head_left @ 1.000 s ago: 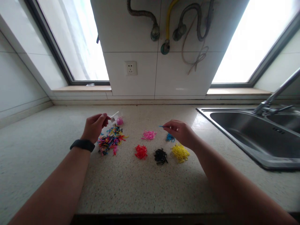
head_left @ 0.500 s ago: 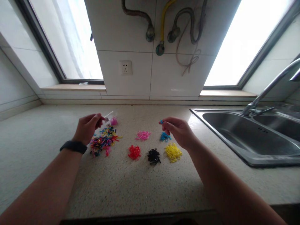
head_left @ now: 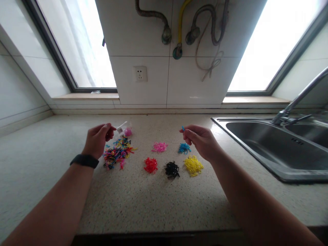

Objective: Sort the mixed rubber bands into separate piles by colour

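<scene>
My left hand (head_left: 99, 138) is closed in a pinch on the edge of a clear plastic bag (head_left: 120, 130), which has something pink in its far end. Just below the bag lies a mixed heap of small coloured elastic bands (head_left: 118, 152). Between the thumb and forefinger of my right hand (head_left: 198, 138) is a small blue elastic band (head_left: 182, 128), held above the blue pile (head_left: 184, 148). Separate piles of pink bands (head_left: 159, 147), red bands (head_left: 150, 165), black bands (head_left: 172, 169) and yellow bands (head_left: 193, 166) lie on the counter.
The speckled stone counter (head_left: 153, 205) runs to a tiled wall with a socket (head_left: 140, 74). To the right is a steel double sink (head_left: 256, 143) with a tap (head_left: 294, 102). Pipes and a yellow hose (head_left: 181, 24) hang on the wall above.
My right hand has shifted slightly right and up, still with the blue band. The left hand keeps its pinch on the bag. The whole view has moved a little.
</scene>
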Demonstrator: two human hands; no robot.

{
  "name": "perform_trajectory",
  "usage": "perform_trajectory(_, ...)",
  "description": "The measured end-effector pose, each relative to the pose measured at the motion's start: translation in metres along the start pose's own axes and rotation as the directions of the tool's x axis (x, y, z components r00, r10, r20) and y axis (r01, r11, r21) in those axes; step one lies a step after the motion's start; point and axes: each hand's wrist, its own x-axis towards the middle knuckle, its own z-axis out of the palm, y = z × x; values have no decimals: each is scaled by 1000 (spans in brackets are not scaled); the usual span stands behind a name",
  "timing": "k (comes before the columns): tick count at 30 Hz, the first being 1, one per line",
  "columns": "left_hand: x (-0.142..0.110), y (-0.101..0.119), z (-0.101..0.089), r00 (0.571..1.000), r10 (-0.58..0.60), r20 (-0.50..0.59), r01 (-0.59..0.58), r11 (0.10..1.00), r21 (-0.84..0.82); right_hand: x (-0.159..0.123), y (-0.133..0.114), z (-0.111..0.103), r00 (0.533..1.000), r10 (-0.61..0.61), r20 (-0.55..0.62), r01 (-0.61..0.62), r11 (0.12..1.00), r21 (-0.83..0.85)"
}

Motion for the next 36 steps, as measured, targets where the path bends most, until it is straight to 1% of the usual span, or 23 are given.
perform_trajectory(5,-2,2,3,1000,2,19,-2,1000,-2,0,-5,-1,1000,0,-30,1,1000,5)
perform_trajectory(10,-2,2,3,1000,15,26,-16,1000,23,1,-3,-2,1000,-16,-20,16,1000,24)
perform_trajectory(17,-4,3,2,996,28,79,-30,999,33,2,0,-3,999,-31,-17,31,999,22)
perform_trajectory(28,-9,10,6,998,-8,68,4,998,59,2,-8,-8,998,-50,-29,51,997,56)
perform_trajectory(32,-11,11,9,996,-3,90,-4,997,73,2,-8,-8,998,-53,-39,54,998,36)
perform_trajectory(36,-13,12,12,992,-4,123,-11,993,121,3,-8,-8,997,-58,-44,58,998,3)
